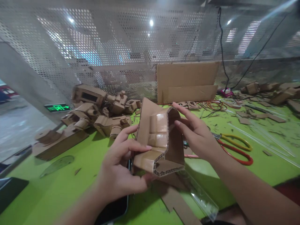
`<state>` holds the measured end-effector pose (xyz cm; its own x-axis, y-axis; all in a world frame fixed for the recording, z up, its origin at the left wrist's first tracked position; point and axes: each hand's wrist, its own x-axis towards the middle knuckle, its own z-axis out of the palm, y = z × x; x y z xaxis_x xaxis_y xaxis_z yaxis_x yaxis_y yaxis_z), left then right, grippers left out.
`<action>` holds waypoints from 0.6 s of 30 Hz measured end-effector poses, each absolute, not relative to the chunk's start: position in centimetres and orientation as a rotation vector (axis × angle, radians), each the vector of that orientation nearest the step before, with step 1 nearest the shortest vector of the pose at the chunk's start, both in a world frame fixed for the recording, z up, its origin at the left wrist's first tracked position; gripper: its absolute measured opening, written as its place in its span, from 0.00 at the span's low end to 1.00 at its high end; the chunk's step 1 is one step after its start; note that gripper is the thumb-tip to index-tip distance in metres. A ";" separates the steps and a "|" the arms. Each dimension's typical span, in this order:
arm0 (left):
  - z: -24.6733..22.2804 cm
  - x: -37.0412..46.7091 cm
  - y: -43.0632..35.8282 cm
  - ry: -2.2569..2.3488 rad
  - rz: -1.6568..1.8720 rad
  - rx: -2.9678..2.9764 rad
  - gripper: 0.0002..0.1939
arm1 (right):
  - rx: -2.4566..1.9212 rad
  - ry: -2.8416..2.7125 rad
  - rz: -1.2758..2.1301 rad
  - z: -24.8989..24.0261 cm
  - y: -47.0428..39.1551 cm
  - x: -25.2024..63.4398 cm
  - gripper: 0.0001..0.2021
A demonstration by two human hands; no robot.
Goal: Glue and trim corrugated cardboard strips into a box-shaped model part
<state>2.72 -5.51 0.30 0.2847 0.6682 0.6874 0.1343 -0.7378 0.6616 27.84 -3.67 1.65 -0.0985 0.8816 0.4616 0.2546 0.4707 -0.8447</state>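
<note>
A hollow brown corrugated-cardboard piece with one wavy-edged side and glossy tape [159,131] is held between both hands, above the near middle of a bright green surface [58,187]. By the left hand [126,167], partly open, the piece is gripped at its left side: the index finger is laid along the taped face, the thumb is set at the lower edge, and the remaining fingers are mostly hidden. By the right hand [193,132], its thumb and index finger set narrowly apart, the piece is gripped at the upper right, by the rim of the opening.

Counts: one pair of scissors with one yellow and one red handle loop [248,159] is seen beside the right wrist. One black, flat, round-cornered device [114,209] is partly covered by the left hand. One transparent plastic strip [202,200] is seen below the piece, near a flat brown cardboard offcut [177,206]. Two flat brown cardboard sheets, one tall [185,73] and one low [192,93], are stood at the back. Several brown cardboard assemblies [112,123] are heaped at left; their number cannot be told.
</note>
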 end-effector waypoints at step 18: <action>-0.6 1.6 -4.9 0.779 1.588 2.131 0.26 | -0.799 -1.427 1.354 0.8 -3.8 27.5 0.22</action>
<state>1.65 -4.86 -0.64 0.2121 0.6264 0.7501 0.2100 -0.7788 0.5911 27.55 -3.77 0.84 -0.3090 0.9285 0.2058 -0.1570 0.1636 -0.9740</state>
